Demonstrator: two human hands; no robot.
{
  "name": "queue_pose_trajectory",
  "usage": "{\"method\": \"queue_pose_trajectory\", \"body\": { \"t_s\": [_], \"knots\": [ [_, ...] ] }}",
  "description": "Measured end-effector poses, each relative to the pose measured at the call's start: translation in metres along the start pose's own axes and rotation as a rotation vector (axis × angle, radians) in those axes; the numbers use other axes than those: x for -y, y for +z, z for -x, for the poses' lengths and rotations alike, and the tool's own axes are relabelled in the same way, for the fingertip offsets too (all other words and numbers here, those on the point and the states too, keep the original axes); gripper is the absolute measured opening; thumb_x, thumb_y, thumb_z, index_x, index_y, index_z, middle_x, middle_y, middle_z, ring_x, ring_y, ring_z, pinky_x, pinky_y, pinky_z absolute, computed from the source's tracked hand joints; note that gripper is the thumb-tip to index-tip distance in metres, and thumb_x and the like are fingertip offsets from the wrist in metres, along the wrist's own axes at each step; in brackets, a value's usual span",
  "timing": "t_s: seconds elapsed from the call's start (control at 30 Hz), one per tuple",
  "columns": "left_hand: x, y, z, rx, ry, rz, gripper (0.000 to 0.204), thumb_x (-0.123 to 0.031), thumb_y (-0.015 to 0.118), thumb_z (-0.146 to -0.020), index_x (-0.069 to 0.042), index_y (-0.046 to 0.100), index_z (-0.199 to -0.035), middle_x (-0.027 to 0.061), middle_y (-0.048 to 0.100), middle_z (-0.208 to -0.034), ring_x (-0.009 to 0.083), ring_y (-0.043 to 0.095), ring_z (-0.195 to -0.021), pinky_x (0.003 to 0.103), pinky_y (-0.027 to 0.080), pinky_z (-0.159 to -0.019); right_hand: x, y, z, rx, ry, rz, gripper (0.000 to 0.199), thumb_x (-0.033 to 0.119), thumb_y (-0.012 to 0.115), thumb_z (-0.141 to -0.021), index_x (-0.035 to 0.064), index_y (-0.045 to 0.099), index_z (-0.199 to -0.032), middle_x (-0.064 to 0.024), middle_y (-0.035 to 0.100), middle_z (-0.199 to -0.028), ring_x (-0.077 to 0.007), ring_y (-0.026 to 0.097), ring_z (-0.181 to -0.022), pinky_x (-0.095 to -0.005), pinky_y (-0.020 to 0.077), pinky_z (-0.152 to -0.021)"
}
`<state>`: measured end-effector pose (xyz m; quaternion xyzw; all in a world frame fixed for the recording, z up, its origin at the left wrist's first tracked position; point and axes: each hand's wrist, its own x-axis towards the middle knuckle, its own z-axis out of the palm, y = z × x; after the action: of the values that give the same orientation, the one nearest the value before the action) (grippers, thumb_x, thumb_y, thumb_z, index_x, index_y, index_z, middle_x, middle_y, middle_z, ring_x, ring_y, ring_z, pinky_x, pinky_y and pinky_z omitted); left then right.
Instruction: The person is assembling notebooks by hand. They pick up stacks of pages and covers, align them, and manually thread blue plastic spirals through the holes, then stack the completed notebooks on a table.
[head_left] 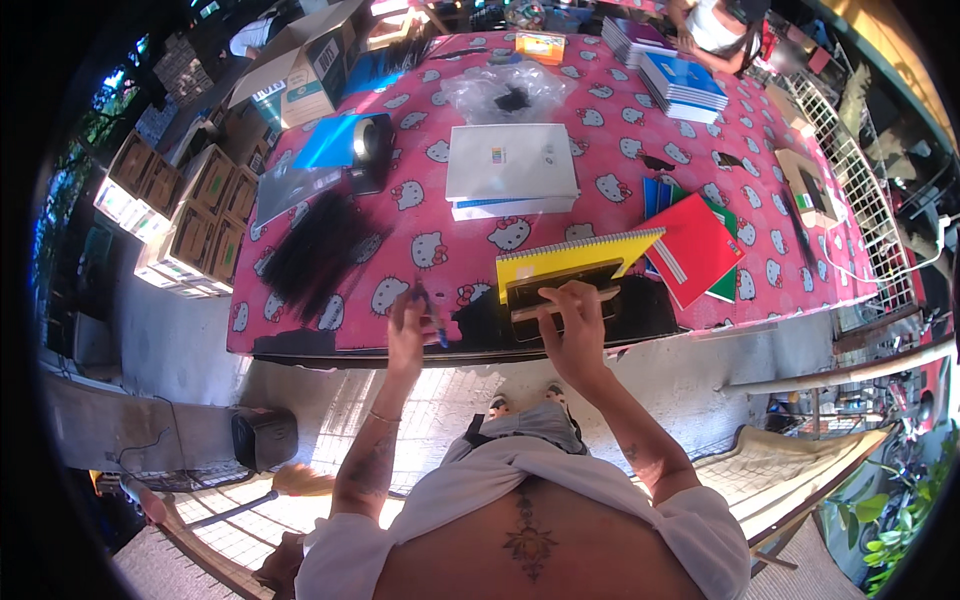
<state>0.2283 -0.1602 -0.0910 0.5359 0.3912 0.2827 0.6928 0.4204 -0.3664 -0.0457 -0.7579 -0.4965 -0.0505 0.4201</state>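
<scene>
A: Biggest item: table (700,150) with pink cat-print cloth, fills upper centre of the frame. Cardboard boxes (190,215) stacked at left edge.

B: On the table?

A: White flat box (510,160) at centre on a stack. Red notebook (695,245) right of centre over a green one. Black fibre bundle (315,250) centre left.

B: Hands?

A: Yellow spiral notebook (570,255) lies at the near table edge, centre frame, partly under a black pad (560,290). Right hand (570,320) rests on that pad, fingers curled over a thin wooden stick (560,303). Left hand (410,325) just left of it, closed around a blue pen (432,318), tip pointing down.

B: Anyone else?

A: Second person at top right, by stacked blue notebooks (685,85).
</scene>
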Motion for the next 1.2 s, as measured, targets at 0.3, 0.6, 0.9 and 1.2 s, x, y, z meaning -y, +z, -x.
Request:
{"method": "queue_pose_trajectory", "body": {
  "t_s": [0.3,0.6,0.9,1.2],
  "knots": [
    [-0.063,0.085,0.063,0.274,-0.194,0.341,0.035,-0.028,0.048,-0.102,0.000,0.051,-0.123,0.0180,0.068,-0.103,0.0279,0.071,-0.087,0.041,0.060,-0.076,0.005,-0.016,-0.114,0.152,-0.358,0.168,0.017,0.021,0.069,-0.087,0.0109,0.068,-0.101,-0.0064,0.068,-0.088,-0.0285,0.067,-0.076,-0.0395,0.0529,-0.069],
    [-0.075,0.115,0.059,0.183,-0.134,0.430,0.042,-0.031,0.042,-0.104,0.004,0.050,-0.124,0.0237,0.068,-0.104,0.0329,0.071,-0.092,0.045,0.060,-0.078,-0.007,-0.012,-0.115,0.126,-0.416,0.123,0.017,0.021,0.072,-0.084,0.0122,0.067,-0.097,-0.0030,0.066,-0.081,-0.0240,0.068,-0.070,-0.0344,0.0547,-0.060],
    [-0.087,0.115,0.063,0.144,-0.174,0.345,0.037,-0.028,0.041,-0.104,0.004,0.052,-0.120,0.0211,0.069,-0.101,0.0313,0.071,-0.089,0.041,0.059,-0.076,-0.014,-0.014,-0.119,0.102,-0.474,0.006,0.016,0.019,0.073,-0.081,0.0126,0.064,-0.094,-0.0028,0.062,-0.077,-0.0222,0.066,-0.065,-0.0343,0.0528,-0.057],
    [-0.104,0.122,0.073,-0.055,0.162,-0.403,0.033,-0.024,0.054,-0.100,0.002,0.062,-0.117,0.0156,0.069,-0.090,0.0265,0.070,-0.077,0.040,0.056,-0.068,-0.015,-0.012,-0.118,0.161,-0.507,-0.011,0.017,0.019,0.073,-0.081,0.0128,0.063,-0.094,-0.0027,0.062,-0.079,-0.0226,0.066,-0.067,-0.0349,0.0526,-0.059]
  ]
}}
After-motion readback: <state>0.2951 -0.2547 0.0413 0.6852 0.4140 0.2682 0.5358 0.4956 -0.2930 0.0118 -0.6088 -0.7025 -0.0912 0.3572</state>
